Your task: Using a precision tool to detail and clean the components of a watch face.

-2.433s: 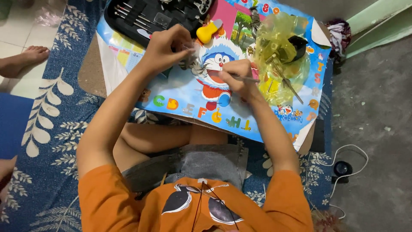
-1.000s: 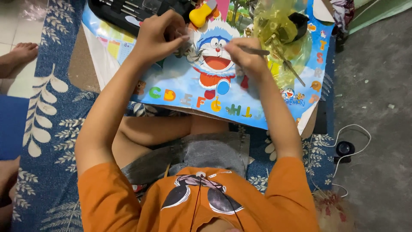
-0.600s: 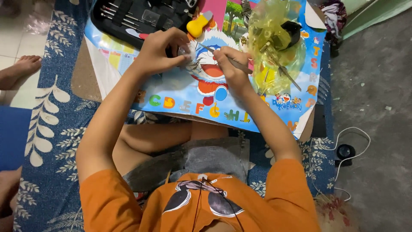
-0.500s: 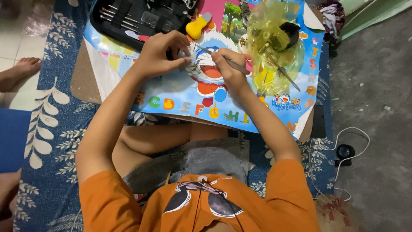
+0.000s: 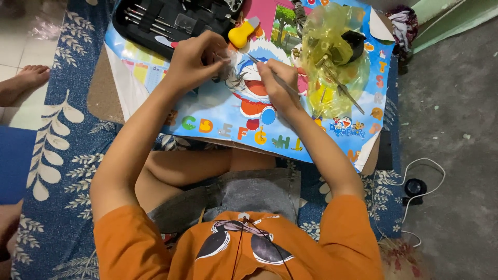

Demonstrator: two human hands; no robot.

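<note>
My left hand (image 5: 197, 59) is closed around a small dark part, pinched at the fingertips over a low table with a bright cartoon picture top (image 5: 218, 116). My right hand (image 5: 277, 83) grips a thin metal tool (image 5: 259, 65) like a pen, its tip pointing up-left toward the small part in the left hand. The part itself is mostly hidden by the fingers. Both forearms reach forward from my orange shirt.
A black tool case (image 5: 166, 23) with several slim drivers lies at the table's far left. A yellow-handled tool (image 5: 244, 33) sits beside it. A crumpled yellow plastic bag (image 5: 334, 57) with metal parts lies to the right. A black cabled device (image 5: 415, 187) rests on the grey floor. Another person's bare foot (image 5: 23, 83) is at left.
The right hand moved from the picture's right part toward the left hand, bringing the tool tip up to the held part. The left hand stayed closed in place.
</note>
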